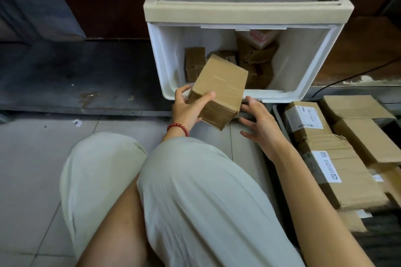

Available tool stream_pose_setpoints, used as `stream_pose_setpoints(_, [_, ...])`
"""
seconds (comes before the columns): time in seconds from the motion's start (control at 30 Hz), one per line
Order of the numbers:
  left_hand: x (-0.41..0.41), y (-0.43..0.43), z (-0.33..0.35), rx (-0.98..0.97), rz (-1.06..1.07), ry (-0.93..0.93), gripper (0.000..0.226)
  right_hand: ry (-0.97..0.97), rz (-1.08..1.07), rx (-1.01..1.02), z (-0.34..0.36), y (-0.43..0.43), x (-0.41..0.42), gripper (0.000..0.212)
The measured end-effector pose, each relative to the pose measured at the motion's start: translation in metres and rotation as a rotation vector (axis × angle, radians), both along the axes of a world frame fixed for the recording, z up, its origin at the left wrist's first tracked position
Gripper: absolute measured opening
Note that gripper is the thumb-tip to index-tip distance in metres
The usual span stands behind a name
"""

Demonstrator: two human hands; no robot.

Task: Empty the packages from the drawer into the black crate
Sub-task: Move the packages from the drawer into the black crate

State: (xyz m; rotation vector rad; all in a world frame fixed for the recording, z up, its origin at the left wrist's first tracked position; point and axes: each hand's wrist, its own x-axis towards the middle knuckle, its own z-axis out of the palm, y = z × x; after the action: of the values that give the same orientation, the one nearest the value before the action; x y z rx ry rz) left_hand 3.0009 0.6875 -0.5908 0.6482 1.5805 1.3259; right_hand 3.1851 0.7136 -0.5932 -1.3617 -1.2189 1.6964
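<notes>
A white plastic drawer is pulled open, with several brown cardboard packages still lying at its back. My left hand grips a taped cardboard box by its near left corner, thumb on top, above the drawer's front edge. My right hand is spread open just right of the box, fingertips at its lower right corner. The black crate stands on the floor at the right, and only its dark rim shows beside several labelled packages stacked in it.
The drawer belongs to a white cabinet against a dark wall. My knees in pale trousers fill the lower middle. Grey floor tiles spread to the left. A black cable runs behind the crate.
</notes>
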Motion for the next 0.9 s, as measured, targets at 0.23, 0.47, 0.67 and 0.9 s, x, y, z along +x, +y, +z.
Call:
stream_pose_setpoints(0.23, [-0.019,0.007,-0.017,-0.070,-0.066,0.153,0.117,0.066,-0.164,0.016,-0.003,0.009,0.004,0.054])
stream_pose_setpoints(0.47, [-0.021,0.005,-0.014,-0.105,-0.180,0.314,0.121,0.082,-0.099,0.049,-0.012,0.009,0.001,0.054])
stream_pose_setpoints(0.67, [-0.021,0.001,-0.014,-0.120,-0.221,0.401,0.114,0.106,-0.126,0.025,-0.016,0.012,0.005,0.067])
stream_pose_setpoints(0.9, [-0.009,0.000,0.002,-0.142,-0.261,0.295,0.118,0.122,-0.142,0.019,-0.021,0.017,0.004,0.037])
